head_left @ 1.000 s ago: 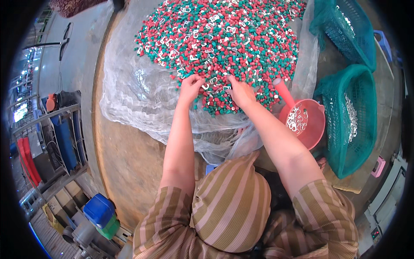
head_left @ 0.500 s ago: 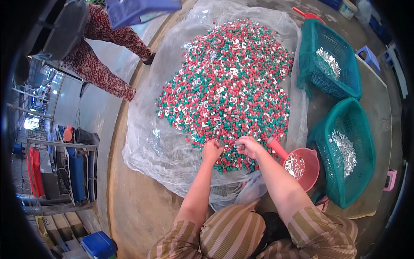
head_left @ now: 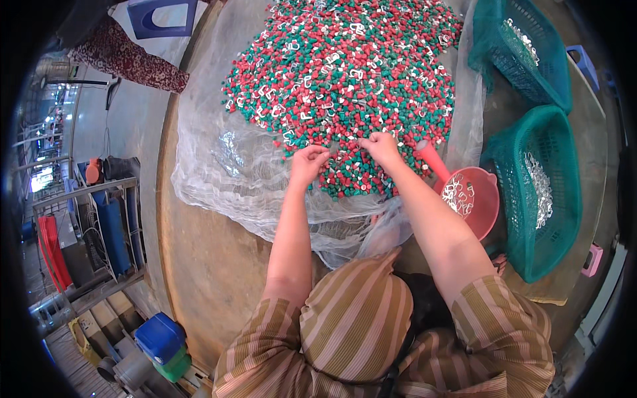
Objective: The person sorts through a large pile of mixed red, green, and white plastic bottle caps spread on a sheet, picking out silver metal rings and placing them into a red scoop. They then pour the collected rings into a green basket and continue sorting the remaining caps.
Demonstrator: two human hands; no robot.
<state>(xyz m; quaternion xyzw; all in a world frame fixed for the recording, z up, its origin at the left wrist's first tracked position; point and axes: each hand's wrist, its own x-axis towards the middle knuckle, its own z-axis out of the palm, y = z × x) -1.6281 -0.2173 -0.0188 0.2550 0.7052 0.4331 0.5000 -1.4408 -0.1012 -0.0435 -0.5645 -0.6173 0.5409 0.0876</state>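
Note:
A wide pile of small red, green and white pieces (head_left: 345, 86) lies on a sheet of white netting (head_left: 219, 172), with white hook-shaped clips (head_left: 357, 28) scattered through it. My left hand (head_left: 309, 163) is at the pile's near left edge, thumb and fingertips pinched together. To its right, my right hand (head_left: 383, 150) is over the near part of the pile, its fingers also closed in a pinch. Whatever either pinch holds is too small or hidden to make out. Beside my right forearm rests a pink long-handled dipper (head_left: 488, 205) containing several white clips (head_left: 458, 196).
Two green net-lined baskets (head_left: 501, 199) (head_left: 474, 40) holding white clips stand on the right. At the upper left is another person's patterned trouser leg (head_left: 126, 56), near a blue plastic stool (head_left: 162, 18). A rack (head_left: 86, 192) and a blue bin (head_left: 159, 337) are at the left.
My view has tilted, so the pile and baskets sit higher in the picture. My hands are farther apart. The other person and the blue stool have shifted toward the upper left.

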